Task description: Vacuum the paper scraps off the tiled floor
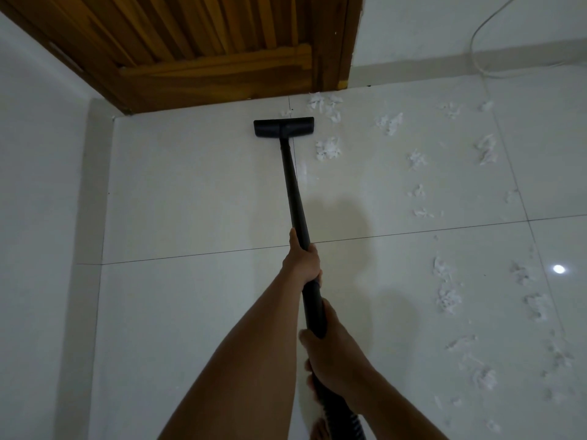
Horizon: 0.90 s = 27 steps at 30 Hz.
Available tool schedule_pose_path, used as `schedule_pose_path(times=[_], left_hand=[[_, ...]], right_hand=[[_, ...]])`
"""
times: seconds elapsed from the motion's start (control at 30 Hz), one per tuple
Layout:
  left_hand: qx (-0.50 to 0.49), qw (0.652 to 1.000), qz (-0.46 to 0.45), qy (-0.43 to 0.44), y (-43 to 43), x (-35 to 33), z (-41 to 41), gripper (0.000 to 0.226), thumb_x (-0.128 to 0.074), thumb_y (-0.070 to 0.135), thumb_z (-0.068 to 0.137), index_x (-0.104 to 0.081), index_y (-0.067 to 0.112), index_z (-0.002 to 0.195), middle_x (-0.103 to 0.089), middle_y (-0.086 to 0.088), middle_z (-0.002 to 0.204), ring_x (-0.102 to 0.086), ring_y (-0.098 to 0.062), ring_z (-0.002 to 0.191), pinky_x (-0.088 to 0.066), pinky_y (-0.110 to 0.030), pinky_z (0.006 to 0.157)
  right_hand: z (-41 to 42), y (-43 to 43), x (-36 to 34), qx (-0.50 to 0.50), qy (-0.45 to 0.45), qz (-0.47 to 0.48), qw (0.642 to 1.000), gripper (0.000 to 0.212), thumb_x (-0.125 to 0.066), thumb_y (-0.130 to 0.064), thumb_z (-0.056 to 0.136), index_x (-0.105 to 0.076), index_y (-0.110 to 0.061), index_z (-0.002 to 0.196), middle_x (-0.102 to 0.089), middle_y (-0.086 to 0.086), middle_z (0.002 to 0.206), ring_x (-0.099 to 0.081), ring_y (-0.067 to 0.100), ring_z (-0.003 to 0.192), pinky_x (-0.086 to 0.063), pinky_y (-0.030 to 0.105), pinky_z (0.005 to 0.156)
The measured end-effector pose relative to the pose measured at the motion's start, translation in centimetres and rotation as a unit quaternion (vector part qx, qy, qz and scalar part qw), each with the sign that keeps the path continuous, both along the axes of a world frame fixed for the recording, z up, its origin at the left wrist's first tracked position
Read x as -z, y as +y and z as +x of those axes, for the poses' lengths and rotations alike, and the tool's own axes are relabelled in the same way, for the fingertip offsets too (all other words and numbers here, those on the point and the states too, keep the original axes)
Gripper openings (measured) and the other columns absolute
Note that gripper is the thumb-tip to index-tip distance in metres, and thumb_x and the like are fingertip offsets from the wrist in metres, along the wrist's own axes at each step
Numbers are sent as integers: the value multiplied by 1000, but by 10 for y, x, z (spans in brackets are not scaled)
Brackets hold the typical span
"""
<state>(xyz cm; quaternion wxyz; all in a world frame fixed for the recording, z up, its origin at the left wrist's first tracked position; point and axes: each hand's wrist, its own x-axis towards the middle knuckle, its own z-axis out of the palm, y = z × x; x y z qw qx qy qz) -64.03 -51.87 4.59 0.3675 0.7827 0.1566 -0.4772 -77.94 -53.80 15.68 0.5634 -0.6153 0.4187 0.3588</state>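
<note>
Two closed grips: our left hand (301, 262) and right hand (333, 354) clasp the vacuum tube (293, 185), its head (283, 127) beside paper scraps (327, 149).

From where I stood, no writing, brand, number or sign could be read anywhere. The flat black plastic vacuum floor head (283, 127) and its long black tube (293, 185) bore nothing legible, and the dark specks on the torn white paper scraps (328, 148) were too small to tell as print
</note>
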Motion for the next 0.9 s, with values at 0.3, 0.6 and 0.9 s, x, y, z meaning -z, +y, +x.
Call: schedule_pose_path(times=[0.3,0.6,0.9], left_hand=[[5,1000,4,-7,-7,6,28,69,-35,34,109,12,47,159,-66,-14,78,-58,-19,46,-62,-38,66],[-3,1000,1,-9,-11,12,41,69,-34,34,108,11,47,158,-65,-11,73,-58,-18,46,-61,-36,64],[-4,1000,-1,-2,-14,5,58,69,-35,33,109,10,46,159,-64,-12,79,-57,-17,47,-59,-34,60]], right_hand=[[25,-10,7,15,-25,27,999,63,-48,-25,103,-18,-48,154,-65,8,92,-62,14,60,-56,25,53],[41,-15,10,41,-20,30,998,63,-49,-22,105,-20,-46,155,-63,12,95,-57,14,56,-48,20,43],[59,-16,1,68,-6,56,996,61,-50,-19,103,-25,-47,151,-62,14,93,-57,16,56,-49,24,43]])
